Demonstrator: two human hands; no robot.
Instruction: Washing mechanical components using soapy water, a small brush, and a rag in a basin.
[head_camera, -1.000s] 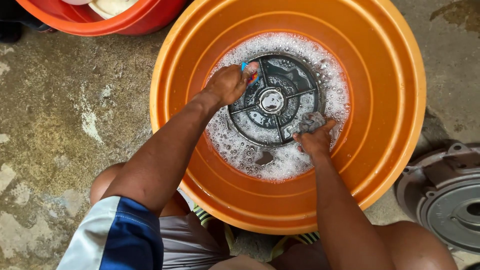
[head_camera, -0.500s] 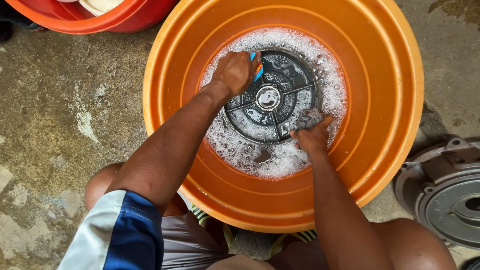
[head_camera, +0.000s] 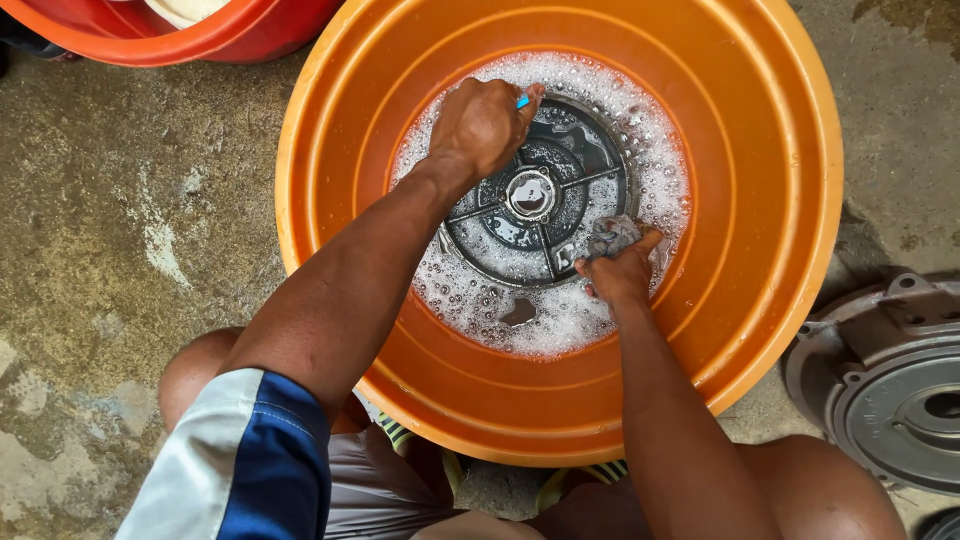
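Round grey metal cover (head_camera: 535, 200) lies in suds, centre of orange basin (head_camera: 800, 200). Left hand (head_camera: 485, 125) fisted round blue-tipped brush (head_camera: 522, 101) at cover's upper rim. Right hand (head_camera: 620, 270) pinches grey rag (head_camera: 610, 236) against lower right rim. Cover wet, foam-flecked, unrinsed: washing looks midway. Second grey casting (head_camera: 890, 390) on concrete floor (head_camera: 120, 220), lower right.

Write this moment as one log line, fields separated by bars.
left hand: grips blue-tipped tool on round metal part | right hand: presses grey cloth on part | orange basin: soapy water
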